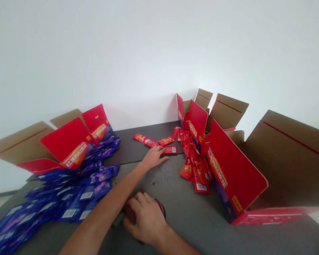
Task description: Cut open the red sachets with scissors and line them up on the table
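Left hand (152,158) just beside red sachets (170,150)

Glossy sachets (87,193); matt cardboard cartons (289,159); scuffed dark tabletop (186,212).

Left hand (152,157) lies flat ahead; right hand (144,219) curls nearer, knuckles up.

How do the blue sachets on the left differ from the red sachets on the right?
The blue sachets are blue-purple, while the red sachets are red. The blue sachets spread in a broad heap; the red sachets form a narrower cluster. A few red sachets also lie apart near the left hand. Both have white barcode labels and lie on the dark table beside open cardboard display boxes.
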A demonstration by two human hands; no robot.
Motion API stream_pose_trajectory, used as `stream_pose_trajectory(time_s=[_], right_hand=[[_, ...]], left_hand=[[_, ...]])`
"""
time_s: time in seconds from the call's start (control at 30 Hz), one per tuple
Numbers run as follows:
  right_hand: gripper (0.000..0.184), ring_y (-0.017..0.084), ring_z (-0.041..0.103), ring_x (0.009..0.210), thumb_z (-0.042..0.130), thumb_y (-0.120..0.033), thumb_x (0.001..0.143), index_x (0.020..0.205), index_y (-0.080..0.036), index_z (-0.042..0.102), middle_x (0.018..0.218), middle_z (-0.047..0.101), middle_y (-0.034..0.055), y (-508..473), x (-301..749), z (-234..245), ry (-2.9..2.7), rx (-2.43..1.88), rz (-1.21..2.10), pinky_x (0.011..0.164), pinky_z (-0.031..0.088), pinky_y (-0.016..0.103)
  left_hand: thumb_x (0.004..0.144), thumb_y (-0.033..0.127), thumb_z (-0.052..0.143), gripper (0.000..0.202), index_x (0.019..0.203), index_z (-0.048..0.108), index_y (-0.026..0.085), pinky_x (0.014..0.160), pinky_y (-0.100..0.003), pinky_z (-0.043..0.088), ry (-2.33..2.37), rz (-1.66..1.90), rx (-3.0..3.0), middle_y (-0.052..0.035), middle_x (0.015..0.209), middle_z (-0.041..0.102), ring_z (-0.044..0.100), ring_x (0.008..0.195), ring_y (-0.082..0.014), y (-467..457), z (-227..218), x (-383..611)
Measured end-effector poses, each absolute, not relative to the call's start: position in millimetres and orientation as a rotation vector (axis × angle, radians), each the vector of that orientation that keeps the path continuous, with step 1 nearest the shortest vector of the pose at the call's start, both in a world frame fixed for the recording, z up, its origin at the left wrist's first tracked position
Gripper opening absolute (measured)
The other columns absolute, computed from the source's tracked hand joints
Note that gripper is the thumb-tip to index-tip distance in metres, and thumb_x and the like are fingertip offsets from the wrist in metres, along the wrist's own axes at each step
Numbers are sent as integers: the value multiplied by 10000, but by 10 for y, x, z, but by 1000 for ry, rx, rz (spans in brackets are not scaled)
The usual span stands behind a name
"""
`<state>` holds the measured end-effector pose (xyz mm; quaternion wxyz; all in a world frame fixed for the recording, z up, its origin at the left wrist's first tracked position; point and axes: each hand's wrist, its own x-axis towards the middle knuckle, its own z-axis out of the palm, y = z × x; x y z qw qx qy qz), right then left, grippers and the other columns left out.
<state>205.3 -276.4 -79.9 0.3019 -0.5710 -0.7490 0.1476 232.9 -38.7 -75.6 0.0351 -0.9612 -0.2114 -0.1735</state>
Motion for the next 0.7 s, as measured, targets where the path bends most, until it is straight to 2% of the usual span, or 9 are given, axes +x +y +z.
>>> stream_pose_trajectory(time_s=[0.1,0.17,0.27,0.33,0.47,0.6,0.7], right_hand=[[289,244,597,1001,686,-467,879,1079,-268,622,1063,640,24,-2738,2078,-804,-1991,-1481,416,859,515,369],[306,236,601,994,703,-471,869,1084,-265,636,1058,643,22,-2727,2128,-779,-2026,-1441,440,873,507,359],[329,212,612,953,749,-478,830,1060,-259,662,1024,650,9,-2746,2247,-679,-2113,-1350,481,854,496,326],[320,198,622,924,775,-468,805,1030,-260,682,988,657,-4,-2795,2337,-577,-2167,-1290,504,830,490,306],[259,174,648,884,788,-401,793,1011,-278,720,943,684,-31,-2961,2491,-346,-2199,-1183,556,816,485,280],[194,138,666,848,753,-319,828,1017,-276,740,938,706,-42,-3090,2610,-139,-2140,-1060,688,795,498,244],[165,149,679,884,714,-276,857,1018,-258,742,963,724,-19,-3101,2699,-26,-2049,-993,743,822,512,257]], left_hand=[[1015,519,626,524,1339,645,107,1018,-414,503,-684,-506,-2959,-169,1221,661,629,1142,-289,-429,-761,2296],[1024,475,625,456,1288,668,106,985,-410,509,-712,-476,-2961,-162,1166,669,642,1094,-289,-475,-738,2252],[1021,344,631,255,1076,732,117,968,-395,497,-747,-427,-2973,-142,1048,687,657,1033,-278,-600,-673,2148],[1011,273,616,198,943,730,126,953,-389,488,-801,-428,-2979,-129,948,691,665,983,-272,-721,-610,2042],[1021,258,551,247,841,691,163,891,-357,476,-1028,-553,-2975,-104,856,695,671,920,-255,-1034,-457,1703],[1071,335,397,396,804,649,190,717,-306,464,-1418,-759,-2952,-61,762,680,665,748,-216,-1403,-382,1202],[1062,390,349,430,852,660,179,660,-287,474,-1688,-893,-2982,-57,785,704,679,741,-207,-1712,-427,776]])
